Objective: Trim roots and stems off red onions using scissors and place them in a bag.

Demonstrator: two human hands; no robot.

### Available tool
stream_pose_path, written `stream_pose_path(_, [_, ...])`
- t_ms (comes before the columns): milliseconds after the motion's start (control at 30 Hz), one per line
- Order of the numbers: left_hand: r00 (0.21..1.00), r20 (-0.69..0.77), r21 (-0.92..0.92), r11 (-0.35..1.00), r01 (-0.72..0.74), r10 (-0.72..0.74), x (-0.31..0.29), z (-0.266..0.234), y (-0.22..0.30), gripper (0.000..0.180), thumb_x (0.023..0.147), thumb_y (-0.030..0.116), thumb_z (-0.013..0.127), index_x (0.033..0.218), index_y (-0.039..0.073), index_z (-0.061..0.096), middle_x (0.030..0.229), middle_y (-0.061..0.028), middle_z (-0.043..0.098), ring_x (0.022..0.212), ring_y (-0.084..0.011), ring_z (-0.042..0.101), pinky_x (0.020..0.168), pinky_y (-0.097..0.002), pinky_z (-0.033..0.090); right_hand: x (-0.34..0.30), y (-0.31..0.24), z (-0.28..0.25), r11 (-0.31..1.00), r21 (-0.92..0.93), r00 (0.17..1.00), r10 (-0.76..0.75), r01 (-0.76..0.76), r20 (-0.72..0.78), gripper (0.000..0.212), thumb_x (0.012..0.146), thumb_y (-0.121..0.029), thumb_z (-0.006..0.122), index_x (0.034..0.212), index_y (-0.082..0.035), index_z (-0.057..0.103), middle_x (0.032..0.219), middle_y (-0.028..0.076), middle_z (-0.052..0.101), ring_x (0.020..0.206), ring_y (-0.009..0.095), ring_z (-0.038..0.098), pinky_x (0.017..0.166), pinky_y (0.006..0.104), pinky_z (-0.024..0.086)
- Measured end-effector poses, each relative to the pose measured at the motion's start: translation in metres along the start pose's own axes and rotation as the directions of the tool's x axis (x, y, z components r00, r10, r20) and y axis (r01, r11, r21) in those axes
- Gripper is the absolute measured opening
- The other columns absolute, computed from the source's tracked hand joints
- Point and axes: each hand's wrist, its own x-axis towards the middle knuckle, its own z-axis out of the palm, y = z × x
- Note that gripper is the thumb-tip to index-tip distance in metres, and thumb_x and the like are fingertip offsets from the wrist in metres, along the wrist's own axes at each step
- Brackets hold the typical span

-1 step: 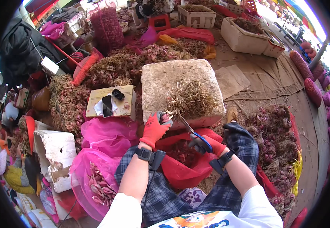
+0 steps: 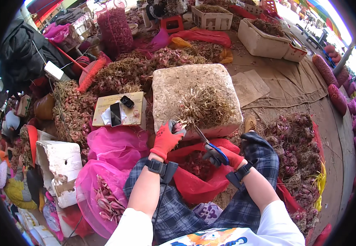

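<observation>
Within the left hand (image 2: pixel 167 138) sits a pinkish bulb (image 2: pixel 178 126) near the scissors (image 2: pixel 205 140).

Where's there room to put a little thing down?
On the foam block, left of the dry roots. Or the brown ground cloth, between the flat cardboard and red sacks. Crowded: the yellow-topped box, with phone and black gadget, and beyond the block, heaped bulbs.

From the earlier picture to now — no clearly visible change in anything
</observation>
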Motion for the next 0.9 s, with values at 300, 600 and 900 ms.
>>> stream_pose_path(300, [0.966, 0.186, -0.277, 0.933, 0.227, -0.180, 0.009, 0.004, -0.021, 0.028, 0.076, 0.023, 0.067, 0.095, 0.003, 0.064, 0.080, -0.0073, 0.066, 0.071, -0.0176, 0.060, 0.068, -0.0313, 0.046, 0.026, -0.019, 0.008, 0.995, 0.010, 0.995, -0.099, 0.099, -0.027, 0.042, 0.080, -0.047, 0.063, 0.074, -0.006, 0.064, 0.049, -0.003, 0.048, 0.039, 0.008, 0.045, 0.037, 0.0218, 0.033])
stream_pose_path(600, [0.848, 0.499, -0.735, 0.431, 0.524, -0.181, -0.001, -0.012, -0.001, 0.023, 0.090, 0.025, 0.054, 0.099, 0.004, 0.060, 0.100, -0.0013, 0.059, 0.075, -0.0092, 0.055, 0.066, -0.0238, 0.047, 0.035, 0.000, -0.011, 0.948, -0.204, 0.954, -0.274, 0.245, -0.124, 0.049, 0.076, -0.053, 0.065, 0.067, -0.005, 0.067, 0.051, 0.000, 0.054, 0.041, 0.008, 0.047, 0.040, 0.0228, 0.035])
stream_pose_path(900, [0.748, 0.606, -0.793, 0.286, 0.538, 0.271, -0.052, 0.004, 0.025, 0.035, 0.092, 0.021, 0.050, 0.122, 0.004, 0.048, 0.116, -0.0041, 0.057, 0.099, -0.0156, 0.057, 0.080, -0.0312, 0.050, -0.079, 0.017, 0.023, 0.843, 0.270, 0.879, -0.406, 0.465, -0.249, 0.027, 0.085, -0.031, 0.063, 0.101, -0.009, 0.062, 0.077, -0.001, 0.061, 0.060, 0.005, 0.055, 0.047, 0.0195, 0.039])
